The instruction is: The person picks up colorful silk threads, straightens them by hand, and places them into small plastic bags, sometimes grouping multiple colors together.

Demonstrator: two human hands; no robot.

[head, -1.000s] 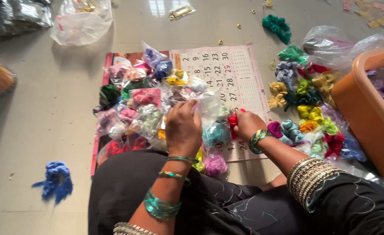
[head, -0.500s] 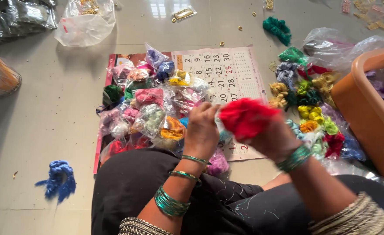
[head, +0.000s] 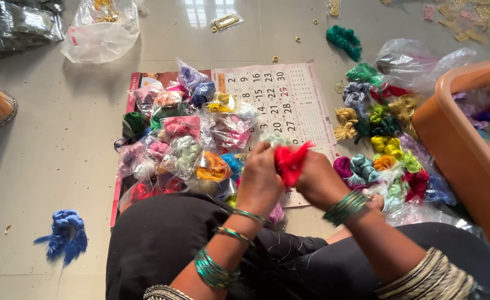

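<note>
1. Two hands meet on one thing: your left hand (head: 260,180) and right hand (head: 318,180) are both closed on a red thread bundle (head: 289,162), held above your lap at the near edge of the calendar sheet (head: 289,94).
2. Left hand: fingers curled tight, pinching the bundle's left side. Right hand: fingers also pressed together, gripping its right side. Neither hand is spread.
3. Key relation: the bundle sits directly between the two hands, touching both. Neither is nearer; they share it about equally.
4. Long axis: the red tuft stands roughly upright, tilting toward your right, with its frayed tip pointing away from you toward the calendar. Its lower end is hidden inside the fingers, so you cannot tell how much is still enclosed.
5. To your left front, touching the calendar: a heap of small clear packets of coloured thread (head: 183,144), just beyond the left hand.
6. To your right front: loose thread skeins (head: 386,147) in yellow, green, purple and red, near the right hand, lying beside an orange tub (head: 456,150).
7. Well apart on the floor to your left: a blue thread skein (head: 64,233). A teal skein (head: 345,40) lies far ahead on the right.
8. Slight motion blur on the right wrist bangles; finger detail there is soft.
</note>
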